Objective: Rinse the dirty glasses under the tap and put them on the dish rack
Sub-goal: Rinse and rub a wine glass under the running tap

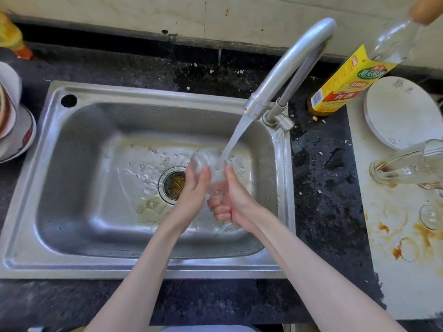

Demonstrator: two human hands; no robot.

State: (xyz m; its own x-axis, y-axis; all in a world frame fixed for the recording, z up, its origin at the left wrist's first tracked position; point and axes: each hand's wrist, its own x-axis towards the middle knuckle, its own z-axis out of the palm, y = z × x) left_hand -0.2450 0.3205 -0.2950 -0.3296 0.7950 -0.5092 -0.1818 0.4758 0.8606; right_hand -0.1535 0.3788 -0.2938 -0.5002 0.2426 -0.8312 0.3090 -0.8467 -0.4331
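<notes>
Over the steel sink [72, 149] I hold a clear glass [206, 161] tilted under the running tap [287, 68]. Water pours into its mouth. My left hand [194, 190] grips the glass near its rim, thumb on its side. My right hand [227, 202] wraps round the lower part of the glass with fingers curled. A dirty glass [407, 166] with brown residue lies on its side on the white board [395, 271] at the right. Another small glass [431, 216] stands below it.
A yellow-labelled bottle [347, 85] stands right of the tap. A white plate [402, 113] rests at the back of the stained board. Stacked bowls and a dish [14, 130] sit left of the sink. The drain strainer [173, 184] holds debris.
</notes>
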